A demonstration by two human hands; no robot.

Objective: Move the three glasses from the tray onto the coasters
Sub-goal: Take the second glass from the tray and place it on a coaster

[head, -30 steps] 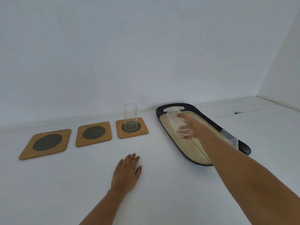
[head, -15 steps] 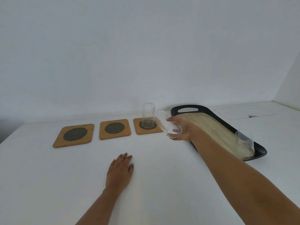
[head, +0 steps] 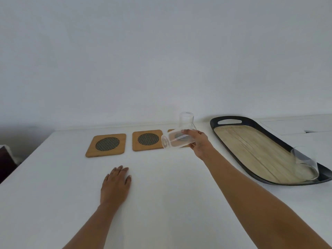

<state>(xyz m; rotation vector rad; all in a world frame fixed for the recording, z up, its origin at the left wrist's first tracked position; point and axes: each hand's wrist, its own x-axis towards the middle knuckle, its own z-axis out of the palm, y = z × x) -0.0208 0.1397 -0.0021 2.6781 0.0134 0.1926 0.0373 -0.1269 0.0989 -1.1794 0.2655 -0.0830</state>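
Observation:
My right hand holds a clear glass tilted on its side, mouth to the left, in the air just right of the middle coaster. It hides most of the right coaster, on which another glass stands upright. The left coaster is bare. A third glass stands at the near end of the black-rimmed wooden tray. My left hand lies flat and open on the white table, palm down.
The white table meets a plain wall behind the coasters. Its left edge drops off near a dark object. A recessed white panel lies behind the tray.
My right hand carried the glass off the tray leftwards, past the right coaster, and tipped it further sideways. The left hand stayed flat on the table.

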